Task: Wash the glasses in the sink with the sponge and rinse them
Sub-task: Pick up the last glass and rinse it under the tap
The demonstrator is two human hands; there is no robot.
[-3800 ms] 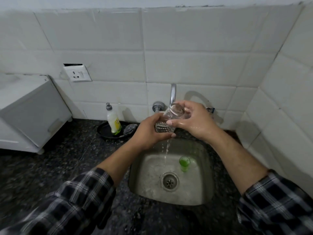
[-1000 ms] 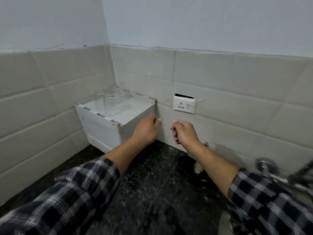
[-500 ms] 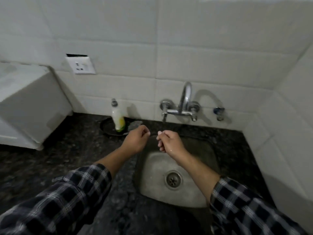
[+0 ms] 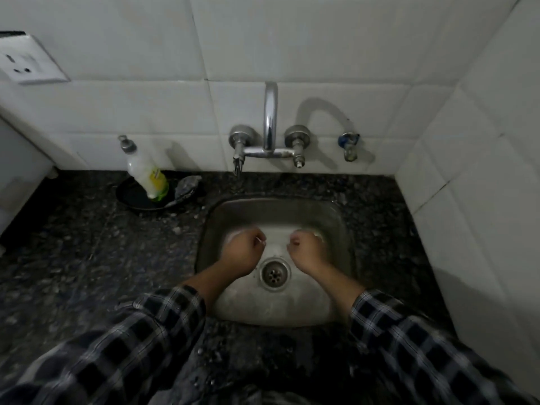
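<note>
My left hand (image 4: 242, 254) and my right hand (image 4: 306, 249) hang side by side over the steel sink (image 4: 336, 229), just behind the drain (image 4: 274, 273). Both have their fingers curled into loose fists with nothing in them. I see no glass in the basin or anywhere else in view. A grey scrubber (image 4: 187, 185) lies in a black dish (image 4: 131, 197) on the counter left of the sink, beside a soap bottle (image 4: 146, 171). The tap (image 4: 270, 121) stands on the wall behind the sink, and no water runs from it.
Dark speckled stone counter (image 4: 87, 258) surrounds the sink. White tiled walls close in at the back and right. A wall socket (image 4: 26, 62) sits at upper left, with the edge of a white box (image 4: 17, 159) below it. A small blue valve (image 4: 347, 144) is right of the tap.
The glass held under the tap earlier is out of my hands. The view has swung from the white rack at left back to the sink, and both hands have dropped lower over the basin.
</note>
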